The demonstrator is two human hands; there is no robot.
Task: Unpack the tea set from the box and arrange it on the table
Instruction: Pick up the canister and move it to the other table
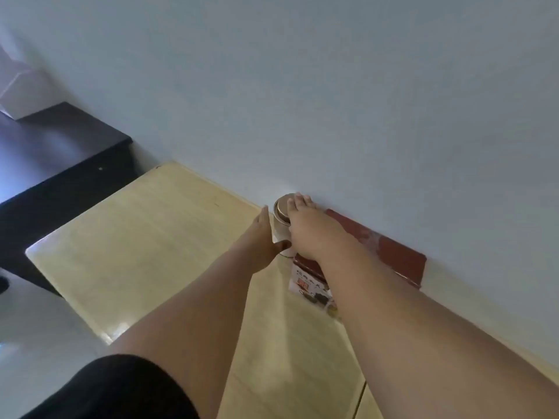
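Note:
A pale round canister [280, 220] with a metallic lid stands on the light wooden table [145, 237], close to the wall. My right hand [311, 231] grips it from the right, fingers over the lid. On the canister's left side rests my left hand [260, 240], fingers straight and thumb touching its lower part. The red tea set box [402, 255] lies against the wall just right of the canister, its printed side [308, 285] facing me. My right forearm hides much of the box.
The white wall [332, 101] runs right behind the table. A dark low cabinet [60, 158] stands at the left beyond the table's end. Pale floor [36, 328] shows at the lower left.

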